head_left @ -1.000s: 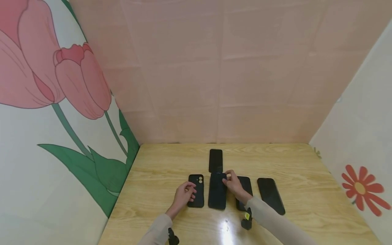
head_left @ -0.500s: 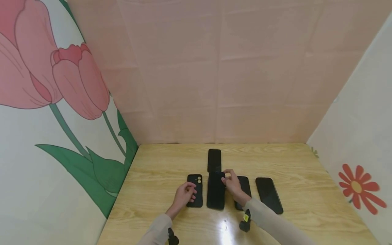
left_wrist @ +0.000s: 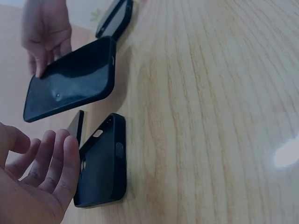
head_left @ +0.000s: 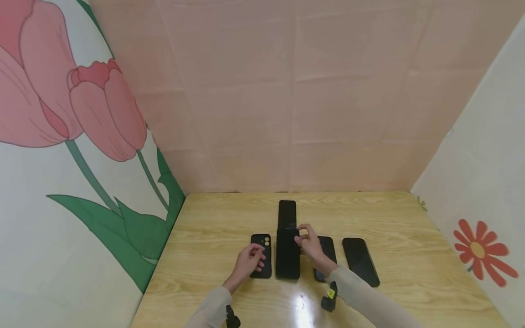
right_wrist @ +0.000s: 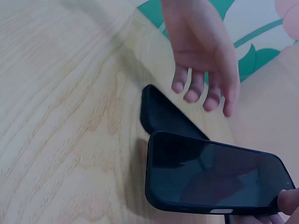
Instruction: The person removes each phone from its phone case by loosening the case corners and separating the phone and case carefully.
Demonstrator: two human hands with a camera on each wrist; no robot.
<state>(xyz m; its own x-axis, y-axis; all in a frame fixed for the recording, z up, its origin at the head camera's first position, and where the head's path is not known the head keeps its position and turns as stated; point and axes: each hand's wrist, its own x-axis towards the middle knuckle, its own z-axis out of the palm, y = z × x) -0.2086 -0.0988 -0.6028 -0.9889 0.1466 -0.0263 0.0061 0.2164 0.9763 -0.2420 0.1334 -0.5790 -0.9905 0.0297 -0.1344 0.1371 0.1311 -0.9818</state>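
Note:
A smartphone in a black case (head_left: 288,255) is pinched near its far right corner by my right hand (head_left: 310,246). Thumb on the screen and fingers beneath, it tilts up off the table in the left wrist view. My left hand (head_left: 247,261) hovers by an empty black phone case (head_left: 266,269), its fingers loosely bent and holding nothing. In the left wrist view that case (left_wrist: 105,172) lies hollow side up, camera cutouts showing. The right wrist view has the held smartphone (right_wrist: 210,172) partly covering the empty case (right_wrist: 168,112).
Beyond the held phone lies another dark phone-shaped slab (head_left: 287,214). To the right, a dark phone or case (head_left: 328,248) is partly hidden by my right hand, and a black smartphone (head_left: 361,262) lies farther right. The wooden table (head_left: 213,218) meets walls on three sides.
The held smartphone's far end has risen and tilted toward me, with my right hand shifting slightly left and up. My left hand stays nearly where it was.

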